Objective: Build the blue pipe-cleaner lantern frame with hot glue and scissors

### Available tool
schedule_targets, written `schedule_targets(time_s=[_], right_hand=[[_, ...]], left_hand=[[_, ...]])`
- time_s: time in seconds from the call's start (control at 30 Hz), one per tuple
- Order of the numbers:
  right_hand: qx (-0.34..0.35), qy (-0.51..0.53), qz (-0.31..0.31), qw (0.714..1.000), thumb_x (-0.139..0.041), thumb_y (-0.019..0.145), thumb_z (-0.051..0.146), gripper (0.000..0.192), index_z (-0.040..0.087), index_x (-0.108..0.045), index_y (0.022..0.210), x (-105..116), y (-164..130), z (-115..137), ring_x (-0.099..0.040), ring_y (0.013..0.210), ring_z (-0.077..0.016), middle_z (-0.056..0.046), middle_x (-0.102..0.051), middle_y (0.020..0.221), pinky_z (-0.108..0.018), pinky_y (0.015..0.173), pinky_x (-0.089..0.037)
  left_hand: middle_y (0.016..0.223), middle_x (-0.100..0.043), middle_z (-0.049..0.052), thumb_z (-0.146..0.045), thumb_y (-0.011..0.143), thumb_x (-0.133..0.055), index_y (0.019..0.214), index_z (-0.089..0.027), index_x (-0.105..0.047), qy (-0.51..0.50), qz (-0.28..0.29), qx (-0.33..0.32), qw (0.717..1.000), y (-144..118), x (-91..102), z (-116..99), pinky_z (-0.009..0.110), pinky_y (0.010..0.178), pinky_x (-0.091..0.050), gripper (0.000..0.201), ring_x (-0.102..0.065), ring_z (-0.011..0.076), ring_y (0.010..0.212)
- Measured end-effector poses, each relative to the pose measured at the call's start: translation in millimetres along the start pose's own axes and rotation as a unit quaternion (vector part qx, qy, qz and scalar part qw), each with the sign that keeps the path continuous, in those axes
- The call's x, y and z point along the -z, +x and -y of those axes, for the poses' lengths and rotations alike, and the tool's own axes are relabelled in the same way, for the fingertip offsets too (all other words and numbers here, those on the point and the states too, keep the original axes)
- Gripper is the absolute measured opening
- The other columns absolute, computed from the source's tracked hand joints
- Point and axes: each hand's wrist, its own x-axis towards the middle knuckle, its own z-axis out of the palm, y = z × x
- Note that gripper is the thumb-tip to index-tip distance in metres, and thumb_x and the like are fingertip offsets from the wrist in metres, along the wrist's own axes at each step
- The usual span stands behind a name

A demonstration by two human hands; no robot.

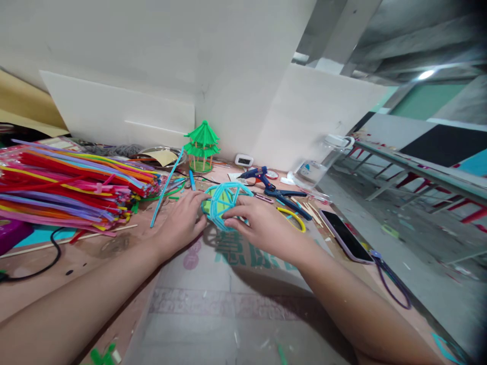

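Note:
A round light-blue frame with straight spokes [221, 202], which looks made of pipe cleaners, is held above the table with a green piece showing inside it. My left hand [185, 215] grips its left edge, the thumb toward me. On the opposite side my right hand [258, 223] has its fingers closed on the right part of the frame, hiding some of it. A single blue pipe cleaner [166, 187] lies slanted to the left of my left hand. Behind the frame stands a small pagoda model [204, 147] with green tiered roofs.
Bundles of coloured pipe cleaners [72, 182] are heaped at left. A blue glue gun [254, 175], pliers [291, 195], a small digital clock [244, 160] and a clear water bottle [317, 162] stand or lie toward the back. At right, a phone [345, 235] lies near the table edge.

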Motion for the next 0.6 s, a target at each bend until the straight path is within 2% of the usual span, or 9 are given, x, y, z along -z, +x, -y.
schedule_targets(time_s=[0.17, 0.3, 0.47, 0.6], right_hand=[[-0.023, -0.016, 0.031, 0.999, -0.072, 0.096, 0.02, 0.011, 0.02, -0.083, 0.097, 0, -1, 4, -0.064, 0.083, -0.0192, -0.006, -0.073, 0.09, -0.031, 0.071, -0.038], [-0.031, -0.002, 0.031, 0.999, -0.07, 0.097, 0.02, 0.011, 0.018, -0.081, 0.097, -2, -1, 3, -0.065, 0.088, -0.0208, -0.007, -0.074, 0.095, -0.031, 0.075, -0.04], [-0.028, 0.058, -0.009, 0.998, -0.063, 0.099, 0.015, 0.011, 0.017, -0.071, 0.092, 1, 0, 3, -0.061, 0.085, -0.0189, -0.005, -0.069, 0.089, -0.03, 0.076, -0.041], [0.014, 0.182, -0.057, 0.982, -0.053, 0.102, 0.016, 0.017, 0.019, -0.06, 0.087, 9, 1, 3, -0.06, 0.091, -0.0183, -0.005, -0.066, 0.094, -0.03, 0.083, -0.045]], left_hand=[[0.132, -0.062, 0.015, -0.014, 0.089, -0.056, 0.133, -0.018, -0.05, 0.02, -0.015, -0.034, 0.999, 0, -0.2, 0, 0.052, 0.112, -0.049, 0.045, -0.058, 0.033, 0.13], [0.13, -0.062, 0.015, -0.013, 0.088, -0.056, 0.133, -0.017, -0.05, 0.026, -0.026, -0.042, 0.998, -1, -1.0, 0, 0.052, 0.112, -0.049, 0.045, -0.058, 0.0332, 0.128], [0.132, -0.061, 0.016, -0.016, 0.089, -0.056, 0.134, -0.017, -0.05, 0.012, -0.016, -0.025, 0.999, -1, -1.5, 1, 0.054, 0.113, -0.048, 0.045, -0.056, 0.0338, 0.131], [0.133, -0.06, 0.016, -0.017, 0.088, -0.057, 0.133, -0.017, -0.051, 0.002, -0.007, -0.015, 1.0, -1, -2.3, 3, 0.054, 0.113, -0.048, 0.045, -0.056, 0.0345, 0.132]])
